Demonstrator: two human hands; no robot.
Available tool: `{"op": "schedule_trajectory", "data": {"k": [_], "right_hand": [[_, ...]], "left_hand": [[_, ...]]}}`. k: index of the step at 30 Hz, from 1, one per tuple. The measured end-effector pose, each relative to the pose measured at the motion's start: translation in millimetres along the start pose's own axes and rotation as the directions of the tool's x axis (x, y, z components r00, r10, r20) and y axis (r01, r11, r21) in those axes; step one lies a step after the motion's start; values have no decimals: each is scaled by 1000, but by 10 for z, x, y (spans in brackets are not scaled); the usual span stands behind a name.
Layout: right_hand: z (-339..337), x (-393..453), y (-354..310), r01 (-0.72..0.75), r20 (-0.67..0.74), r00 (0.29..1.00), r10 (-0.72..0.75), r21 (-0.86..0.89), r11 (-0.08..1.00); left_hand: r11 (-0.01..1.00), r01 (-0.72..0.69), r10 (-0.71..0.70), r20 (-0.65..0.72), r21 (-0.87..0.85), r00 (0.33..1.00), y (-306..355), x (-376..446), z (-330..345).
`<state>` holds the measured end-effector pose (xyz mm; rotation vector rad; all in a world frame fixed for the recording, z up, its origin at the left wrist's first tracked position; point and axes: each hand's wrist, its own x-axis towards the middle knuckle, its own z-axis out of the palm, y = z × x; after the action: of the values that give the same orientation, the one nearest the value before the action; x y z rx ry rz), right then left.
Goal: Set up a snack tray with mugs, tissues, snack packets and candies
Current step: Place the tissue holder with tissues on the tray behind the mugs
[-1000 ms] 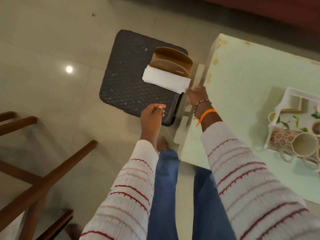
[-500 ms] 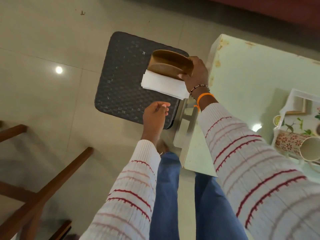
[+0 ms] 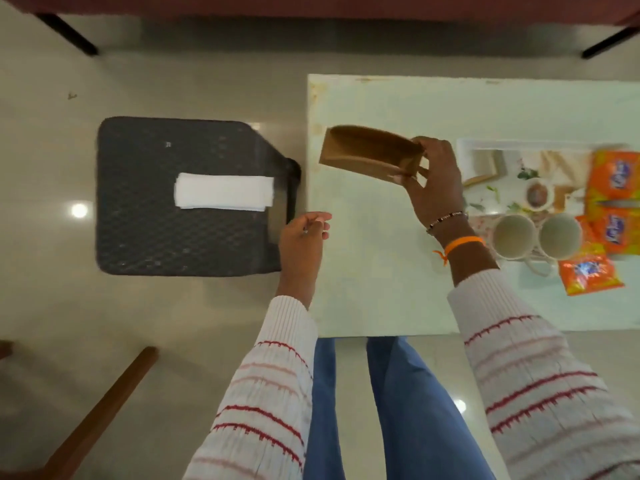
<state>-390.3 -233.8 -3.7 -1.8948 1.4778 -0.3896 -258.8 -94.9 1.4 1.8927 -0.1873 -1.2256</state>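
My right hand (image 3: 433,178) grips one end of a brown wooden tissue holder (image 3: 367,152) and holds it above the pale green table (image 3: 374,258), left of the white tray (image 3: 485,147). A stack of white tissues (image 3: 223,192) lies on the dark woven stool (image 3: 156,230). My left hand (image 3: 303,237) hovers at the table's left edge with fingers loosely curled, holding nothing. Two cream mugs (image 3: 514,235) lie side by side at the tray's front edge. Orange snack packets (image 3: 613,181) lie on the tray's right side, and one more orange packet (image 3: 590,273) lies on the table.
A small bowl (image 3: 538,195) with something brown inside sits in the tray. A wooden chair frame (image 3: 100,414) slants across the floor at lower left. Dark furniture legs (image 3: 69,36) stand on the tiled floor at the back. My blue trousers (image 3: 398,410) are below the table edge.
My right hand lifted the wooden holder off the stool and carried it right, over the table. The tissues stayed on the stool. The view swung right, showing the tray and packets.
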Motion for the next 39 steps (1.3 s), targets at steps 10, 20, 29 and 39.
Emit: {"op": "schedule_trajectory", "data": {"k": [10,20,29,39], "right_hand": [[-1439,-66,1500,-124,-14,992,123,-75,989],[-1733,392,2323,-127,220,962,162,-165,978],[-1767,505,2529,-102,404,897,181,-208,973],[-1866,604,2525,-196,525,796,301,-246,949]], "left_hand": [[984,-94,65,186,153,980,137,-306,1919],[952,-79,29,171,296,985,37,-244,2880],[889,-72,-9,176,452,984,-58,-165,3075],[883,-71,-23,194,465,981,-58,-223,3084]]}}
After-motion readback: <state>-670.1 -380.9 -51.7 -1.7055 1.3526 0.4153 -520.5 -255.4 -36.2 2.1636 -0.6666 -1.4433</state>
